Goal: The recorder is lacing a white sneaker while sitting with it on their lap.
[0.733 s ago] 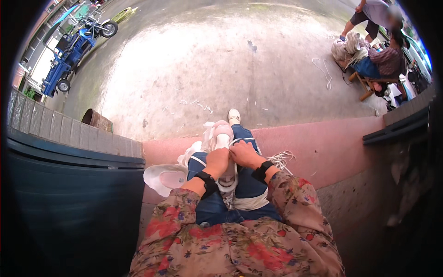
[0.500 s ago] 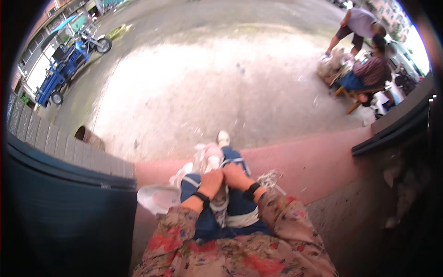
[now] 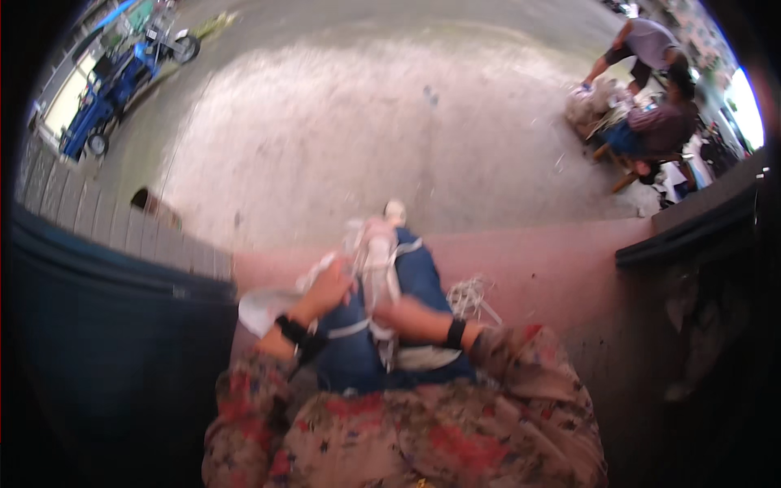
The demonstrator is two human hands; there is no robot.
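Note:
A bundle of pale pink and white cloth [image 3: 380, 248] lies along my lap between my blue-trousered legs. White cord or strips cross it and my thighs. My left hand [image 3: 329, 285] is over my left thigh, to the left of the bundle, its fingers smeared by motion. My right hand [image 3: 397, 315] lies low against the near part of the bundle. Its fingers are blurred and partly hidden, so their grip does not show. Both wrists wear black bands. A white cloth or bag [image 3: 262, 309] rests beside my left thigh.
Tangled white cord [image 3: 470, 299] lies right of my leg. Dark door panels flank me, with a brown container [image 3: 154, 205] beyond the left wall. A blue three-wheeled cart [image 3: 110, 102] stands far left. Far right, a bending person [image 3: 647, 45] and a seated person [image 3: 663, 122] are near a pale heap.
My hands, together over the bundle before, are now apart: the left has gone left and forward, the right slightly nearer to me. More of the pale cloth and its white cord shows.

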